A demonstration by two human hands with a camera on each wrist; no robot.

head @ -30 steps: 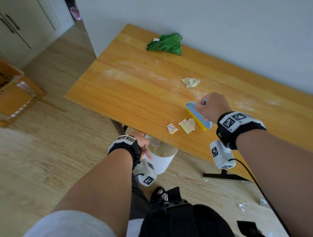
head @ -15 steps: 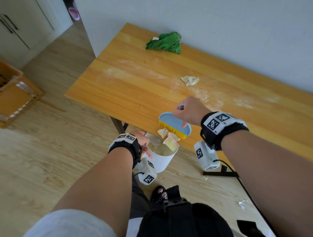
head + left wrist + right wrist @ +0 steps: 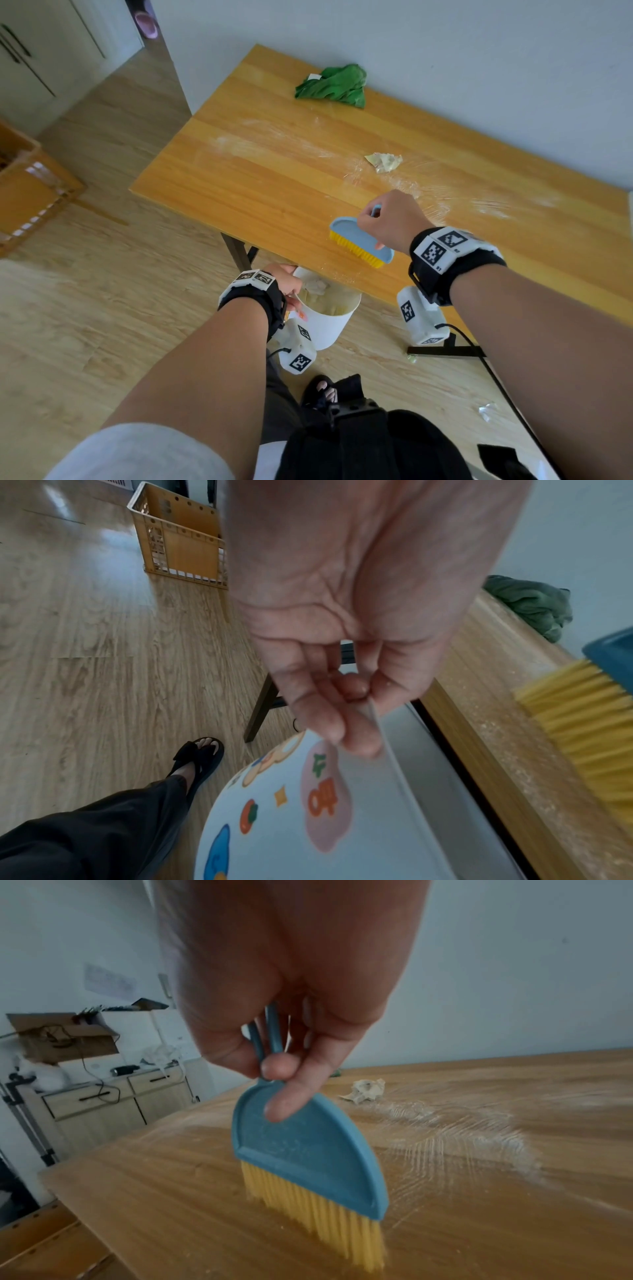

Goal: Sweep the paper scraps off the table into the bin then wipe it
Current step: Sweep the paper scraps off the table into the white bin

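Right now my right hand [image 3: 388, 221] is wrapped around the handle of the brush [image 3: 359, 241], fingers curled about the thin blue loop with the forefinger laid flat down the blue back. Its yellow bristles touch the desk [image 3: 239, 178] just inside the near edge. From the right wrist view the bristles [image 3: 318, 1215] lean against the wood, and pale powdery streaks fan out behind them toward the far edge.

My left hand [image 3: 286, 281] pinches the rim of the bin [image 3: 329, 320], thumb and fingers clamped on the thin white wall. I hold it below the desk's near edge, just left of the brush, mouth tipped up toward the table. Inside I can see crumpled pale paper and a layer of yellowish scraps covering what shows of its inside; how deep they go I cannot tell. The left wrist view shows cartoon stickers on the bin's outer wall [image 3: 291, 818].

One crumpled paper scrap [image 3: 383, 161] sits on the desk, well beyond the brush toward the wall edge, amid the powder marks. A green cloth [image 3: 332, 86] lies bunched at the far edge, against the wall near the left corner.

On the floor right of my legs lies a small shiny scrap [image 3: 486, 409]. A wooden crate [image 3: 30, 192] stands on the floor off to the left.
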